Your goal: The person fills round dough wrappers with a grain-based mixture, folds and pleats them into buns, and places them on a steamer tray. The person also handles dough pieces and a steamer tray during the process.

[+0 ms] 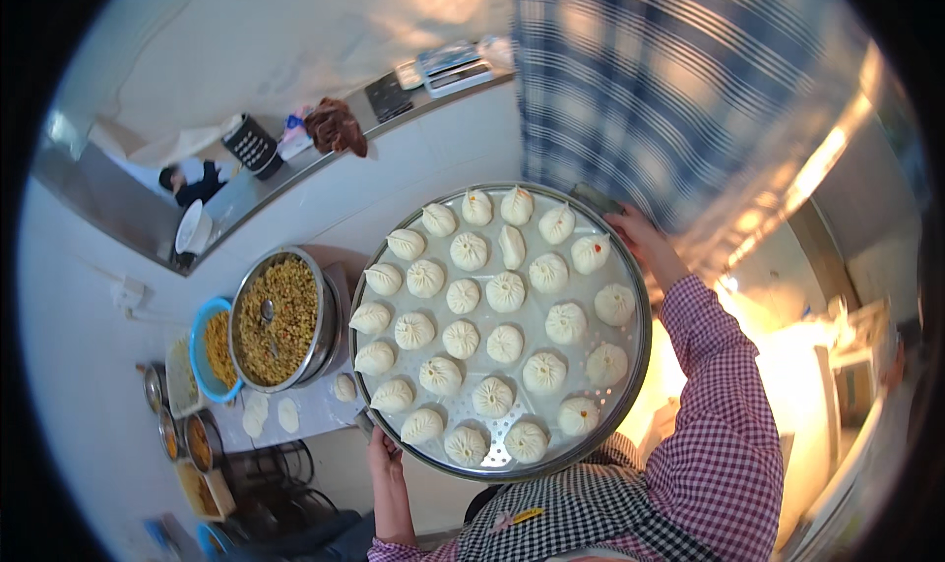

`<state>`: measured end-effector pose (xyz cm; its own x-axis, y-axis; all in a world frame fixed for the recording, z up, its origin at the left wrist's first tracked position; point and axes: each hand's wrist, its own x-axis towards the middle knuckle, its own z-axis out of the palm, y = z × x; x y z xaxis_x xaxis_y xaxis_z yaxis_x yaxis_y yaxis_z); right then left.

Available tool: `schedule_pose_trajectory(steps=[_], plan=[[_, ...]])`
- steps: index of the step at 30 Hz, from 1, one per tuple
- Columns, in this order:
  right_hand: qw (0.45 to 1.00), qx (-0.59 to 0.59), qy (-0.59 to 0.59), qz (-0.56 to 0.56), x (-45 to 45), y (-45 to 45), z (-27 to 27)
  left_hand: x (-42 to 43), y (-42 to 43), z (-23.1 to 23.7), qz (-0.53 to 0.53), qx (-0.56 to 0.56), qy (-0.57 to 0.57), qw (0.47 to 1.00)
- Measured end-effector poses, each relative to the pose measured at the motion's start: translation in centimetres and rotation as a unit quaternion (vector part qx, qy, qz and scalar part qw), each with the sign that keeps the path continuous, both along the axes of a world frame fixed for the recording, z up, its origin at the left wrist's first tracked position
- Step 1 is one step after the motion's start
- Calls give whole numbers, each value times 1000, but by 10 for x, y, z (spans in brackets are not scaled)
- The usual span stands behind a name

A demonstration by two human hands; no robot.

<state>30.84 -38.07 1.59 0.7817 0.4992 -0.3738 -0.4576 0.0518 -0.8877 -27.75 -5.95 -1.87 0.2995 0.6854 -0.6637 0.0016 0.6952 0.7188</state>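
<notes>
A large round metal steamer tray [531,370] with a perforated base is held up in front of my body. Several pleated steamed buns [506,291] cover it, mostly round ones, with longer leaf-pleated buns [383,279] along the left and upper rim. A few show orange-red spots on top. My left hand [385,450] grips a handle at the tray's lower left edge. At the upper right, the other handle [595,199] is in my right hand [636,230]. The tray hides part of the table and my checked apron.
Left of the tray, a table [321,418] carries a steel bowl of chopped filling [284,318], a blue basin [201,381] and dough pieces [288,415]. A plaid curtain [627,82] hangs beyond my right hand. A person [193,185] shows through the wall opening. Bright glare lies right.
</notes>
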Motion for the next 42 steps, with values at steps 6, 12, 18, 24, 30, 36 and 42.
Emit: schedule_pose_trajectory(steps=[6,12,18,24,30,36,42], plan=[[988,47,-32,-147,-97,-100,43,1,36,49,-78,-27,-59,995],[964,-8,-49,-261,-169,-278,72,54,-18,89,-240,-56,-114,962],[901,23,-112,-419,-246,-460,111,156,-126,93,-346,-72,-122,927],[836,-9,-201,-510,-319,-611,149,267,-239,135,-485,-74,-129,862],[756,-286,-229,-543,-341,-740,194,388,-341,215,-556,-111,-237,789],[694,-312,-154,-630,-430,-727,162,504,-413,286,-591,-82,-355,720],[653,-295,-87,-692,-461,-660,138,631,-491,323,-577,-226,-400,675]])
